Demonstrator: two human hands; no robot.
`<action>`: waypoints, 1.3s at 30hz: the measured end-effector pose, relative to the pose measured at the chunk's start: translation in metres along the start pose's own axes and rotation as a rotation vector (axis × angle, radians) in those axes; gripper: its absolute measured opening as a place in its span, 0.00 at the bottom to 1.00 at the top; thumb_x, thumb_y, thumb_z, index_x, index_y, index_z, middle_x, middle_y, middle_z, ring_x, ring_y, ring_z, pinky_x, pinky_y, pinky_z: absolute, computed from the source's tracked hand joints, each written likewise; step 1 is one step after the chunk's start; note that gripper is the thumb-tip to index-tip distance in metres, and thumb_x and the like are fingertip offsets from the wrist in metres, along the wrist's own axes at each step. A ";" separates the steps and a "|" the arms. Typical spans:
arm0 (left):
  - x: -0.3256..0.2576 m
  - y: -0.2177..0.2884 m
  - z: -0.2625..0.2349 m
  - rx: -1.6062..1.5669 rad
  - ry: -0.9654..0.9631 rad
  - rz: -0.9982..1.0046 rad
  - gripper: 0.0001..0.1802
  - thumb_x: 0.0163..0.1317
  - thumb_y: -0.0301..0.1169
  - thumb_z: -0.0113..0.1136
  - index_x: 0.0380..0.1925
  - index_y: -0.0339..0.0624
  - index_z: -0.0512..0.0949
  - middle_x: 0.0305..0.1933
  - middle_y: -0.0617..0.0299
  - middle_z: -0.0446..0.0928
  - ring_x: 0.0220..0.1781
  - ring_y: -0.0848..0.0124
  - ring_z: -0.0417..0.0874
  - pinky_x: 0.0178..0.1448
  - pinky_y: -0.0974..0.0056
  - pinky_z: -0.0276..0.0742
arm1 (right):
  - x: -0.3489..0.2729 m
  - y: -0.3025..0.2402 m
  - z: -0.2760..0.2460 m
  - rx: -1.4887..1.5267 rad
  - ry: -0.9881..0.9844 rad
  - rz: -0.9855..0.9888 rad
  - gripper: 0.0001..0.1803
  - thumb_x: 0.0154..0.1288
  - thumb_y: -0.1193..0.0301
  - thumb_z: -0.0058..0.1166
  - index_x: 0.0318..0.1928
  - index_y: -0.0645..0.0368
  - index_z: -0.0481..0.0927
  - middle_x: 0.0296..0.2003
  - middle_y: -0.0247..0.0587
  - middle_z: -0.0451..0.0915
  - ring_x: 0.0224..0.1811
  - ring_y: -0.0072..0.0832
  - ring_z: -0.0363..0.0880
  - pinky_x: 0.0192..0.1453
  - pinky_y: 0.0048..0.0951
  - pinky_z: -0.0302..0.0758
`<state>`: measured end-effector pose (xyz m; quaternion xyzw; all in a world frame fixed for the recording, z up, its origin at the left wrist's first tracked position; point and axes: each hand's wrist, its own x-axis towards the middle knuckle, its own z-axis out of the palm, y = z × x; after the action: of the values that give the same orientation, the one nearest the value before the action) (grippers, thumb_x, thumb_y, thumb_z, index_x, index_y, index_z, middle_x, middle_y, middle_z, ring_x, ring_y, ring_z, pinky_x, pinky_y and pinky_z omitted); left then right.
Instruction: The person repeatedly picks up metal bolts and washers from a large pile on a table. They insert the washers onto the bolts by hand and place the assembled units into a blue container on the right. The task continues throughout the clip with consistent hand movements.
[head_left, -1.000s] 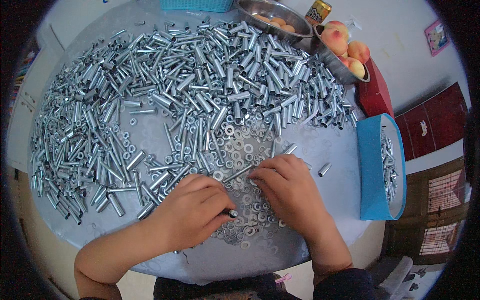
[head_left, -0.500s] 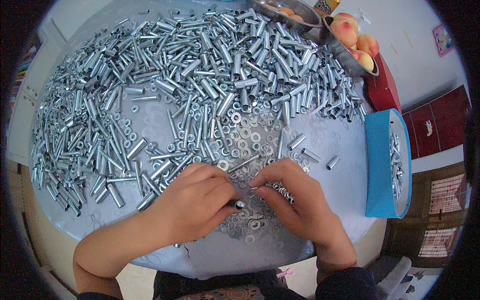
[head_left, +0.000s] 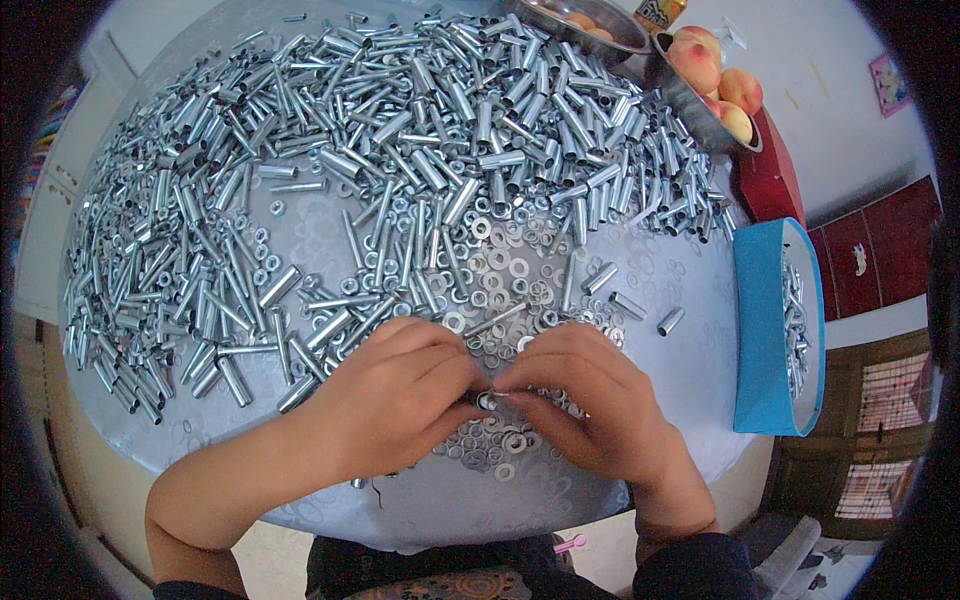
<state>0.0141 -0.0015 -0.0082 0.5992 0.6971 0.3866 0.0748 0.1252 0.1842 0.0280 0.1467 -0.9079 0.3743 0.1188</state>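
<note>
My left hand (head_left: 395, 395) is closed around a metal bolt with a sleeve (head_left: 487, 402); only its tip shows past the thumb and finger. Meeting it from the other side, my right hand (head_left: 590, 405) pinches a small flat washer (head_left: 502, 394) at the bolt's tip. Whether the washer is around the tip or only touching it, I cannot tell. Under and between the hands lie many loose washers (head_left: 492, 442). A long bolt (head_left: 497, 320) rests on the washers just beyond my fingers.
A big heap of metal sleeves and bolts (head_left: 400, 130) covers the far and left tabletop (head_left: 680, 390). Three loose sleeves (head_left: 628, 305) lie right of the washers. At right stands a blue box (head_left: 755, 340) of metal parts. Steel bowls hold peaches (head_left: 695, 58) and round brown food (head_left: 580, 20).
My hands have come together, and the washer in my right hand has reached the tip of the bolt. The left hand has moved slightly right. The view has shifted a little.
</note>
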 end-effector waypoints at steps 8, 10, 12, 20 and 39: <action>0.002 0.000 -0.001 0.000 -0.007 0.007 0.12 0.50 0.31 0.67 0.33 0.41 0.77 0.36 0.58 0.77 0.45 0.59 0.77 0.50 0.57 0.71 | 0.002 -0.006 -0.005 0.035 0.028 0.048 0.13 0.54 0.77 0.61 0.42 0.57 0.78 0.38 0.41 0.79 0.41 0.41 0.78 0.47 0.37 0.73; 0.000 -0.002 0.000 0.000 -0.044 -0.012 0.15 0.48 0.32 0.69 0.35 0.42 0.77 0.39 0.56 0.77 0.47 0.57 0.77 0.52 0.55 0.71 | 0.001 -0.006 -0.008 0.000 0.072 0.103 0.13 0.54 0.78 0.61 0.41 0.57 0.78 0.37 0.42 0.79 0.41 0.40 0.78 0.46 0.36 0.74; -0.001 -0.003 0.000 0.003 -0.060 -0.024 0.16 0.48 0.33 0.69 0.37 0.43 0.78 0.41 0.56 0.77 0.48 0.56 0.77 0.53 0.54 0.71 | -0.001 -0.002 -0.008 -0.025 0.138 0.189 0.12 0.53 0.78 0.62 0.40 0.57 0.79 0.36 0.43 0.80 0.40 0.39 0.79 0.45 0.35 0.75; -0.001 -0.002 0.000 0.020 -0.071 -0.024 0.15 0.49 0.35 0.69 0.36 0.45 0.78 0.41 0.57 0.77 0.49 0.57 0.76 0.53 0.55 0.71 | -0.001 -0.006 -0.010 0.211 0.236 0.472 0.08 0.52 0.77 0.66 0.34 0.61 0.85 0.31 0.40 0.85 0.34 0.26 0.83 0.40 0.25 0.77; 0.001 -0.001 0.000 0.001 0.009 0.001 0.12 0.49 0.30 0.68 0.33 0.41 0.77 0.35 0.58 0.77 0.45 0.59 0.77 0.49 0.57 0.71 | -0.003 -0.004 -0.005 -0.149 0.088 -0.200 0.17 0.46 0.75 0.60 0.42 0.58 0.83 0.38 0.34 0.83 0.38 0.30 0.80 0.39 0.32 0.73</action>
<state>0.0133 -0.0007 -0.0087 0.5977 0.6975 0.3890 0.0710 0.1301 0.1856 0.0331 0.2105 -0.9080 0.2981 0.2057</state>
